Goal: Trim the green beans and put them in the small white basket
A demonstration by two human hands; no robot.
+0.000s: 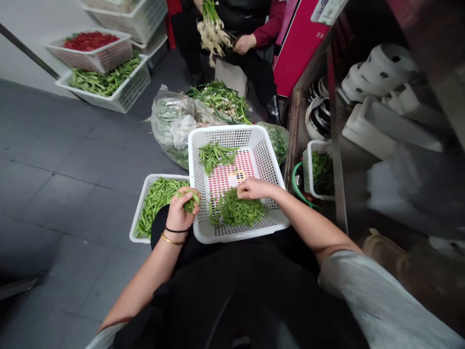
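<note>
A white perforated basket rests on my lap. Inside it, a small heap of green pea pods lies at the far left, and a pile of fine green trimmings lies at the near side. My left hand, at the basket's left rim, is closed around several pea pods. Over the trimmings, my right hand has its fingers pinched together; what they hold, if anything, is hidden. To the left, a second white basket is full of pea pods.
Clear plastic bags of greens sit beyond my basket. Across from me a person's hand is beside a bunch of rooted green stalks. Stacked baskets stand at the far left. A metal shelf runs along the right.
</note>
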